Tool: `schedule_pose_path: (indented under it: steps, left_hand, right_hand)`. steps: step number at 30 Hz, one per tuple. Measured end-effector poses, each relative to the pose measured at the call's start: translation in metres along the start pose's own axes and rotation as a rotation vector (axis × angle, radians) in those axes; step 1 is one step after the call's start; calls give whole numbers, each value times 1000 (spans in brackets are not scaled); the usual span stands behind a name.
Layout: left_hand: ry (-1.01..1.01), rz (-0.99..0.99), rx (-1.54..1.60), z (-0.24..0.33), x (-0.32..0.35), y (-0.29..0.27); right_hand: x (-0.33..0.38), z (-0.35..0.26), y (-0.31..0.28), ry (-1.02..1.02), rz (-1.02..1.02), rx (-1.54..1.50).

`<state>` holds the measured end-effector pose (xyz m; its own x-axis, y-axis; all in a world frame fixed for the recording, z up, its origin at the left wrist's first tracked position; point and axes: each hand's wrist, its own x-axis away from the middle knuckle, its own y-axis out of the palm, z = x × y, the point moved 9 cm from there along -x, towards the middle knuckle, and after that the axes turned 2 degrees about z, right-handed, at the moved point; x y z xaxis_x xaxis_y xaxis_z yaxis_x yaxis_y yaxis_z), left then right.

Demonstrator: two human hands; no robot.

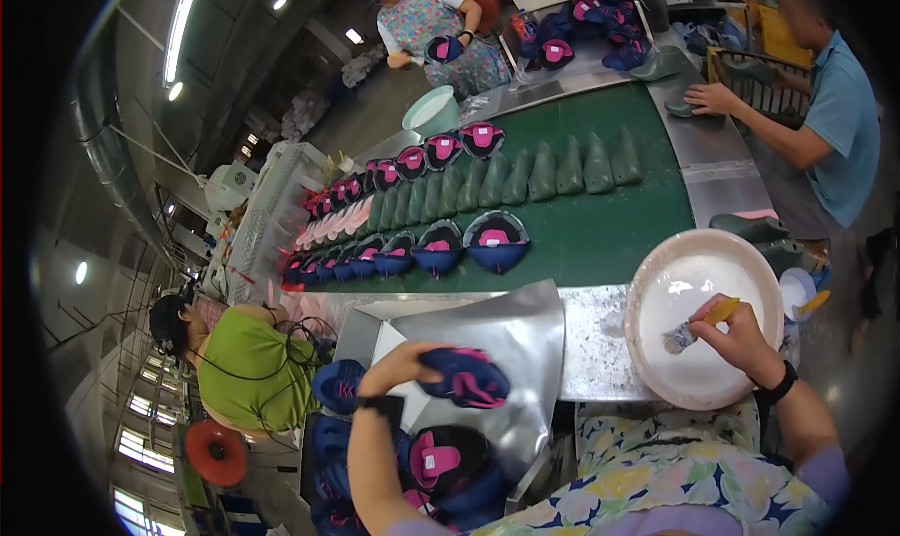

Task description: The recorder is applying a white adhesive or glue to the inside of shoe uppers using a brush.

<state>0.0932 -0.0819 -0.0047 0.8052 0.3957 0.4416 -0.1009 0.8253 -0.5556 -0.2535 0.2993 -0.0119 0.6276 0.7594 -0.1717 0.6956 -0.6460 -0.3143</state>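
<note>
My left hand (398, 367) grips a navy shoe upper (476, 382) with pink trim, held above a shiny metal sheet (530, 334). Below that arm lies a pile of similar navy and pink uppers (436, 461). My right hand (736, 334) is closed round the yellow handle of a brush (677, 337). Its bristles are over a wide pale basin (635, 316) of white liquid (694, 278); whether they touch the liquid I cannot tell.
A green conveyor belt (581, 236) carries rows of dark green shoe lasts (543, 175), pink pieces (342, 220) and uppers (497, 245). Beside the basin stands a small white cup (795, 290) with a yellow-handled tool. Co-workers are at left (258, 367), right (839, 114) and far side (412, 25).
</note>
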Motion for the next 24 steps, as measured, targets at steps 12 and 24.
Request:
schedule_pose_path:
  steps: [12, 24]
  left_hand:
    - [279, 457, -491, -2, -120, 106]
    - [266, 768, -820, 25, -51, 49]
  right_hand:
    - [11, 48, -52, 139, 46, -14]
    - [-14, 39, 56, -49, -351, 388]
